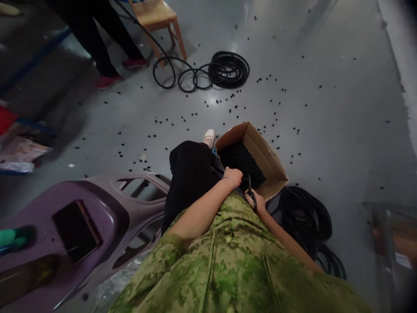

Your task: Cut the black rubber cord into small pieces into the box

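My left hand [233,176] is closed at the near left edge of an open cardboard box [265,158]. A dark length of hose or cord seems to run through its fingers. Just to the right, my right hand [256,202] is closed around the black handles of scissors [250,191], whose blades point away from me toward the box. Small black pieces [243,161] lie in a heap inside the box. The two hands are close together but apart.
Black hose coils lie on the floor ahead [230,69] and to the right [304,213]. Black bits are scattered around. A purple stool [114,217] at left holds a phone [78,230]. A wooden chair [156,15] and a person's legs [104,39] are further off.
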Demonstrator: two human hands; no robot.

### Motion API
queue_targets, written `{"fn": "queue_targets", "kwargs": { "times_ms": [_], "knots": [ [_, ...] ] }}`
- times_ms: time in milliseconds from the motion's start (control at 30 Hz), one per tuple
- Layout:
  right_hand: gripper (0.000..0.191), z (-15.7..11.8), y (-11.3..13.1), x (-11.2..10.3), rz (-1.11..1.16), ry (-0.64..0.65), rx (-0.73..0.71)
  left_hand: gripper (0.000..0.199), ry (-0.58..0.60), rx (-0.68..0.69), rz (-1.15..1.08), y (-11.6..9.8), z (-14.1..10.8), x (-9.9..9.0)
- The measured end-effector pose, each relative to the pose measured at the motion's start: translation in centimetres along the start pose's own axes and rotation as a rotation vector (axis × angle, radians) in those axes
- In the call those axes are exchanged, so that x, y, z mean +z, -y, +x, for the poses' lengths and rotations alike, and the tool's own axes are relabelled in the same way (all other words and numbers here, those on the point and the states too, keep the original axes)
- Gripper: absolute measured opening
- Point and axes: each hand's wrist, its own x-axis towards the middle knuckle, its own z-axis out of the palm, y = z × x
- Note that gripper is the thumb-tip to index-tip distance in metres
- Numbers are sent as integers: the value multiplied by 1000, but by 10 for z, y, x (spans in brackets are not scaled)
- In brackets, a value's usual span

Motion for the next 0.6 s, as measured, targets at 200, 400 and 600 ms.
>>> {"fn": "queue_targets", "kwargs": {
  "times_ms": [200,400,600],
  "knots": [
    [26,-1,3,-1,-41,41,-15,29,-155,-133,-86,-1,-2,0],
    [33,0,4,6,-117,-11,17,39,-203,-79,-197,-5,-5,-4],
    [35,0,-1,7,28,-21,-40,51,-34,-56,-194,-5,-2,-1]
  ]
}}
